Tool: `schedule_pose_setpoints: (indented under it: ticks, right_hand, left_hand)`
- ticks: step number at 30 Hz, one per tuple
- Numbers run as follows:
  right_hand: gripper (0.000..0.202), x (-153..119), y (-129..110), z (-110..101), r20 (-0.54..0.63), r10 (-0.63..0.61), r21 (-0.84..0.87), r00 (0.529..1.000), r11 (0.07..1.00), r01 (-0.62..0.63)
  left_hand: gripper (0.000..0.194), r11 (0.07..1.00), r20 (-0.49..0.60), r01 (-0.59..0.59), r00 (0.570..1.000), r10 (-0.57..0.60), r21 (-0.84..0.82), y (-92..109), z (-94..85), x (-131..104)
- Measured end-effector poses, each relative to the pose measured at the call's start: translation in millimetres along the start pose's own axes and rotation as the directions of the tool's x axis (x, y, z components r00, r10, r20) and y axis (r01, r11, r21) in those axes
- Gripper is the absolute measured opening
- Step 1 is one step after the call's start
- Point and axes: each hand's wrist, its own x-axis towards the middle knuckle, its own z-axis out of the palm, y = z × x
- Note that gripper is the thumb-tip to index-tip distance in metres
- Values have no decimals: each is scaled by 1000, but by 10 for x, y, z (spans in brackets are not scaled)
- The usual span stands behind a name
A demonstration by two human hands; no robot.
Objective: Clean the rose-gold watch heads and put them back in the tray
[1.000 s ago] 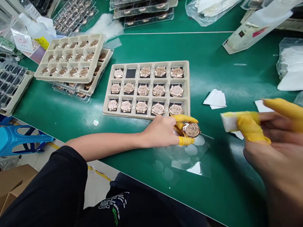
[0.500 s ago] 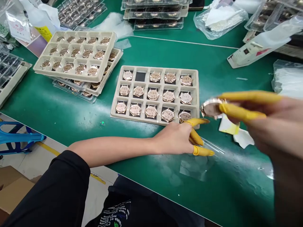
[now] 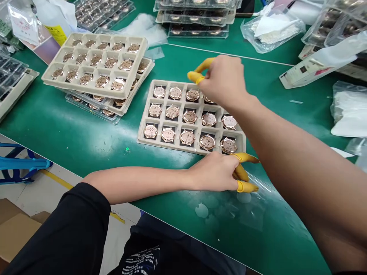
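Note:
A beige tray (image 3: 140, 134) lies on the green table with a rose-gold watch case (image 3: 187, 136) back-up in each visible pocket. The back row's second pocket holds a watch case (image 3: 175, 92). Over the tray's back edge hovers my right hand (image 3: 222, 78), its thumb and finger in yellow finger cots, apart and with nothing visible between them; it covers part of the back row. My left hand (image 3: 220, 172) rests at the tray's front edge, cot-covered fingers stretched out and holding nothing. Clear film (image 3: 260, 187) lies by its fingertips.
At the left, stacked trays (image 3: 86, 86) hold more watch cases. Further clear trays (image 3: 197, 30) stand at the back. A white bottle (image 3: 318, 61) leans at the right, near bagged white pieces (image 3: 271, 28). A blue stool (image 3: 24, 164) stands below the table's left edge.
My right hand has moved left from beside the tray to above its back edge, letting go of the watch case. The formerly vacant back-row pocket now holds one. My left hand stays nearly in place.

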Motion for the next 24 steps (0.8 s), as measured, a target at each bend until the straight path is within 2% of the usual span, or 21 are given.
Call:
schedule_pose_setpoints:
  ticks: [3,5,9,14,18,22,24]
  right_hand:
    - [12,-58,194,-37,29,86,-86,996,993,-83]
    - [12,-52,312,38,25,59,-81,998,995,-57]
    - [18,-20,419,277,-94,-8,-10,996,1000,7]
    - [20,-36,297,393,-63,8,35,998,999,-6]
    - [20,3,204,346,-17,85,22,996,996,-85]
    - [33,-7,161,263,78,95,169,992,980,-107]
    - [33,-53,115,197,127,82,222,989,969,-109]
  left_hand:
    - [34,1000,-12,-3,1000,3,-9,-12,20,1]
    - [41,1000,-20,1,1000,-1,-5,-17,28,4]
    - [46,1000,-31,4,1000,-3,13,-8,22,7]
    - [52,1000,-10,12,1000,-12,17,20,-4,5]
    - [49,1000,-12,29,1000,-29,12,29,-4,4]
    - [44,999,-19,54,998,-54,4,36,6,4]
    - [44,998,-24,58,998,-58,2,44,4,2]
